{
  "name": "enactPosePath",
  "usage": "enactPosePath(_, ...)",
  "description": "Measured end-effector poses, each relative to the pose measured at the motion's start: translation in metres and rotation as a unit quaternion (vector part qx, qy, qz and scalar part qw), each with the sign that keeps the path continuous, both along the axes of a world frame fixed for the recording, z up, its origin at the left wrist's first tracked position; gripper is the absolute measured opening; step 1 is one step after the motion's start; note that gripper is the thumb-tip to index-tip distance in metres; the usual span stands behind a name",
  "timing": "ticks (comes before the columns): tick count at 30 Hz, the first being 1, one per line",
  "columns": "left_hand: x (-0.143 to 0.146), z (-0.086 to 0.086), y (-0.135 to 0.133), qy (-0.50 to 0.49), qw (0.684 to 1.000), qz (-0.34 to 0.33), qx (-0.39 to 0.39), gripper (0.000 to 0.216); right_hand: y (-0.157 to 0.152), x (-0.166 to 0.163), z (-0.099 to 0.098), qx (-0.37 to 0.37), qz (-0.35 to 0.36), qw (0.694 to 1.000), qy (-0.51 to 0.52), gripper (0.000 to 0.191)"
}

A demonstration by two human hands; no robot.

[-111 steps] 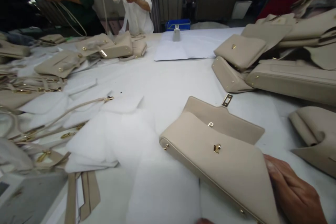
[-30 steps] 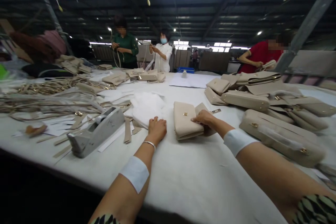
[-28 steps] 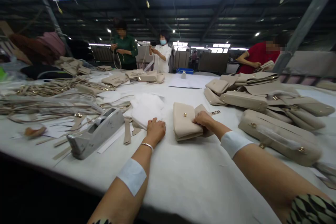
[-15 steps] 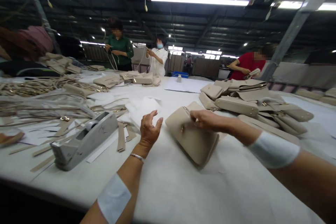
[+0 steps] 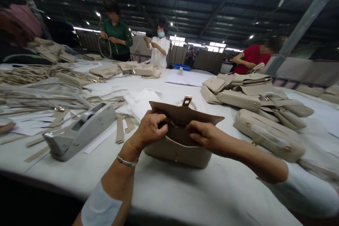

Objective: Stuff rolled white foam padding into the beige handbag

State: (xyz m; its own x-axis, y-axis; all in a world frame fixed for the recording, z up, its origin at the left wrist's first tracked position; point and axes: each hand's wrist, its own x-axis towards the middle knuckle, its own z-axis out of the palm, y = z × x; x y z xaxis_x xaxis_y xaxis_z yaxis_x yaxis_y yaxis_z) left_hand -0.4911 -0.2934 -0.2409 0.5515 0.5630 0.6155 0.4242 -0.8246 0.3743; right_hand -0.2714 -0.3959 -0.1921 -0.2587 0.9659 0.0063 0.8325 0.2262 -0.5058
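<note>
A beige handbag [image 5: 177,152] stands upright on the white table [image 5: 185,190] just in front of me, its flap [image 5: 185,112] lifted back with a gold clasp at the tip. My left hand [image 5: 149,129] is closed on the bag's open top edge at the left. My right hand [image 5: 203,136] grips the same edge at the right, fingers curled into the opening. The brown lining shows between both hands.
A grey tape dispenser [image 5: 79,132] sits to the left among beige strips and white sheets. Finished beige bags [image 5: 267,130] are piled at the right. Straps [image 5: 34,77] heap at far left. Three people [image 5: 159,46] work at the table's far side.
The bag lay flat under my right hand a second ago; it was then tipped up and now stands upright with its flap open. My left hand has left the table and gripped its top edge.
</note>
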Motion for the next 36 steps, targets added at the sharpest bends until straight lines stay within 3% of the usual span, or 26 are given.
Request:
enactPosePath(3, -0.007, 0.002, -0.001, 0.03, 0.995, -0.054, -0.084, 0.039, 0.021, -0.01, 0.002, 0.069, 0.016, 0.993, -0.091, 0.03)
enactPosePath(5, -0.011, 0.004, -0.003, 0.041, 0.99, -0.065, -0.116, 0.056, 0.038, -0.021, 0.006, 0.102, 0.033, 0.981, -0.16, 0.027)
enactPosePath(8, -0.013, 0.003, -0.004, 0.021, 0.987, -0.072, -0.144, 0.068, 0.062, -0.036, 0.005, 0.072, 0.007, 0.973, -0.218, 0.028)
enactPosePath(11, -0.008, 0.001, -0.004, 0.002, 0.986, -0.049, -0.161, 0.06, 0.077, -0.039, -0.009, 0.014, -0.042, 0.984, -0.171, 0.038)
enactPosePath(13, -0.004, -0.001, -0.003, -0.008, 0.988, -0.021, -0.155, 0.055, 0.082, -0.035, -0.019, -0.025, -0.058, 0.997, -0.04, 0.032)
enactPosePath(15, -0.001, -0.003, -0.002, -0.012, 0.99, 0.0, -0.144, 0.057, 0.082, -0.03, -0.026, -0.041, -0.034, 0.993, 0.109, 0.02)
enactPosePath(17, -0.002, -0.006, -0.003, -0.026, 0.989, 0.018, -0.147, 0.064, 0.079, -0.027, -0.027, -0.015, 0.011, 0.985, 0.174, 0.013)
enactPosePath(22, -0.018, -0.017, -0.009, -0.145, 0.961, 0.014, -0.234, 0.063, 0.073, -0.028, -0.017, 0.078, 0.059, 0.99, 0.102, 0.01)
enactPosePath(25, -0.021, -0.031, -0.01, -0.233, 0.922, -0.042, -0.305, 0.059, 0.073, -0.025, -0.008, 0.021, 0.112, 0.989, 0.09, 0.011)
enactPosePath(28, -0.016, -0.043, -0.005, -0.278, 0.9, -0.072, -0.328, 0.057, 0.076, -0.023, 0.004, -0.009, 0.174, 0.985, 0.004, 0.009)
enactPosePath(32, -0.012, -0.046, 0.002, -0.226, 0.932, -0.048, -0.281, 0.053, 0.079, -0.024, 0.012, 0.062, 0.239, 0.962, -0.118, 0.009)
enactPosePath(36, -0.018, -0.043, 0.005, -0.175, 0.947, -0.058, -0.262, 0.046, 0.081, -0.028, 0.007, 0.094, 0.249, 0.96, -0.088, 0.014)
